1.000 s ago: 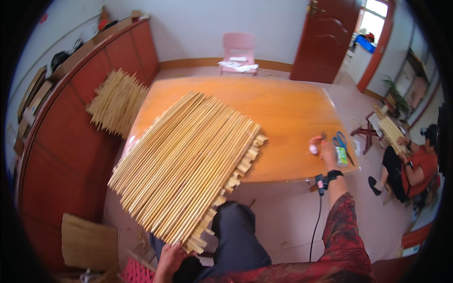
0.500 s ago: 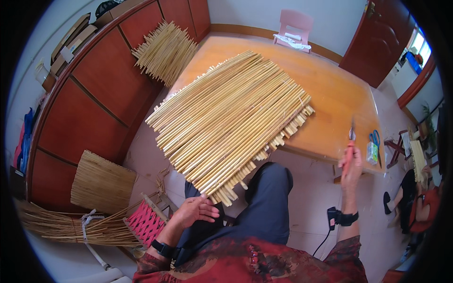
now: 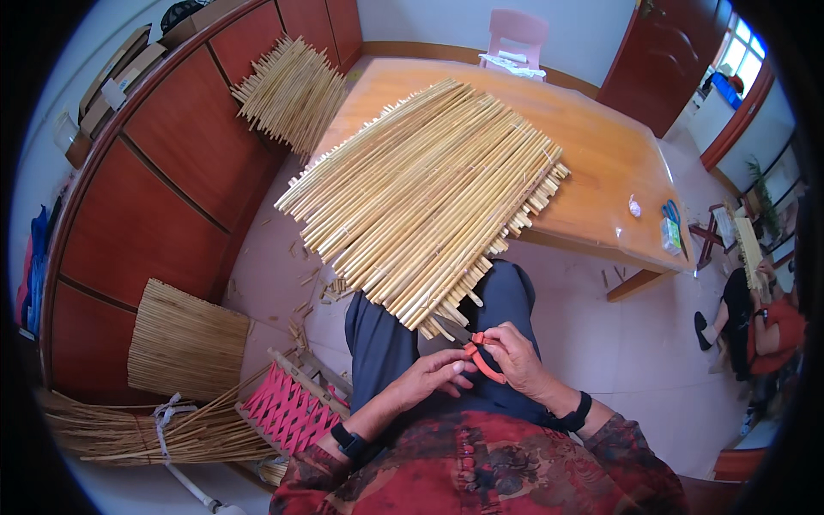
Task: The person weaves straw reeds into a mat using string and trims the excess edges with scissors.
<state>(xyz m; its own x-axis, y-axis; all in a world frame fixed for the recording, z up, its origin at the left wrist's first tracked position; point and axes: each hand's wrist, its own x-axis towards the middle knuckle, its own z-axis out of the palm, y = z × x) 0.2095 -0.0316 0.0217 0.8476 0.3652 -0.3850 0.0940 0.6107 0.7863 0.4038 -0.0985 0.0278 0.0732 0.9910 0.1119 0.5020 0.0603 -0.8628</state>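
A large mat of straw-coloured reed stalks (image 3: 421,197) rests partly on the orange table, its near corner reaching over my lap. The stalks lie side by side with uneven ends. My right hand (image 3: 522,365) grips a pair of red-handled pliers (image 3: 487,366), whose dark jaws point at the stalk ends on the mat's near corner. Whether the jaws touch a stalk I cannot tell. Close beside the pliers is my left hand (image 3: 425,378), its fingers loosely bent and apart, with nothing visible in it.
On the wooden table (image 3: 609,163) lie blue-handled scissors (image 3: 672,212) and a small clear box (image 3: 669,236). More reed mats (image 3: 184,339) lean by the red cabinet (image 3: 154,202). A reed bundle (image 3: 112,429) and a pink-webbed stool (image 3: 287,408) stand at left. Another person (image 3: 777,330) sits far right.
My right hand has brought the pliers from above the table's right side to the mat's near corner. My left hand has left the mat's corner and moved right, beside the pliers.
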